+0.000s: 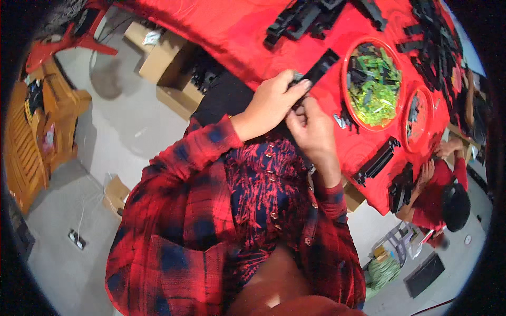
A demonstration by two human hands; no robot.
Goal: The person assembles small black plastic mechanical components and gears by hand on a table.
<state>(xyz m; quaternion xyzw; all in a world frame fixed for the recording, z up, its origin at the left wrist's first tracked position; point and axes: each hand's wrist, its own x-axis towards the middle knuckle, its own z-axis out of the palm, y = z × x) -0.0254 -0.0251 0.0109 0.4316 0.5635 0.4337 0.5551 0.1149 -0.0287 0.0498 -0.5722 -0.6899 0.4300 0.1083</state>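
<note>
A long, flat black part slants up to the right over the red-covered table. My left hand is closed around its lower end, the thumb lying along it. Close below, my right hand has its fingers curled against the same end; what its fingertips pinch is hidden. To the right of my hands stands a red-rimmed round basket with green, yellow and black small pieces in it. A few small grey pieces lie beside it.
Piles of black strips cover the table's far side. A smaller red bowl and a row of black strips lie to the right. Another person works there. Cardboard boxes, a wooden bench and a red stool stand left.
</note>
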